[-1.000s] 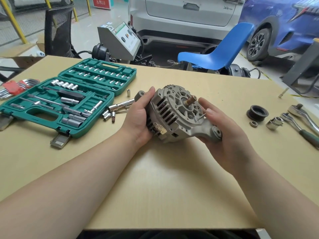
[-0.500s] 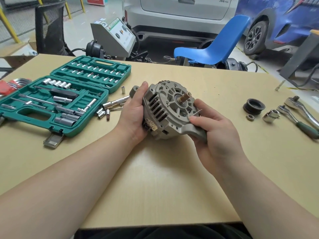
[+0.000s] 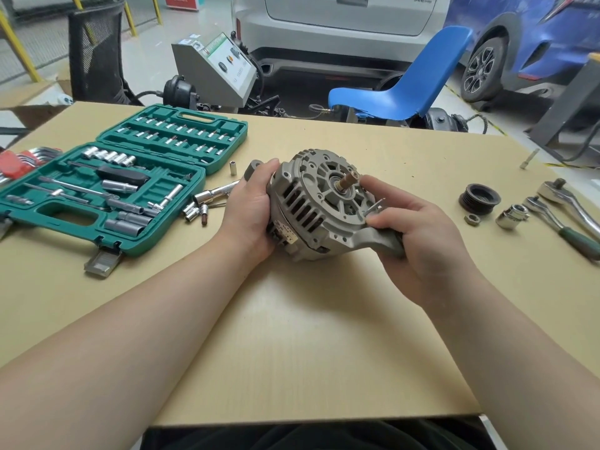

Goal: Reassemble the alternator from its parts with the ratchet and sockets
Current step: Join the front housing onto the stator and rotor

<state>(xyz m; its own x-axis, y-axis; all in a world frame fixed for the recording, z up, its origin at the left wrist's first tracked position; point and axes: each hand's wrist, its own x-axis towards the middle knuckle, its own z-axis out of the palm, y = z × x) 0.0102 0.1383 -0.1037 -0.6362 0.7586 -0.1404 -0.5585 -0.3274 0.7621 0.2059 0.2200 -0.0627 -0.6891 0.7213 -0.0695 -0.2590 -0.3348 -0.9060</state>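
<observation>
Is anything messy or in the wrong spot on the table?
Yes. A few loose sockets lie on the table beside the open green case, not in their slots. Nothing looks spilled or broken.

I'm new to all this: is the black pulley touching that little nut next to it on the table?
Apart. The head view shows a strip of bare table between the black pulley and the nut lying just in front of it.

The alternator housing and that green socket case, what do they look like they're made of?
The alternator housing looks like cast aluminium: dull grey, matte, with moulded ribs and vent slots. The green socket case looks like moulded plastic: uniform colour, soft sheen, shaped recesses and a built-in handle. Neither can be confirmed by sight alone.
</observation>
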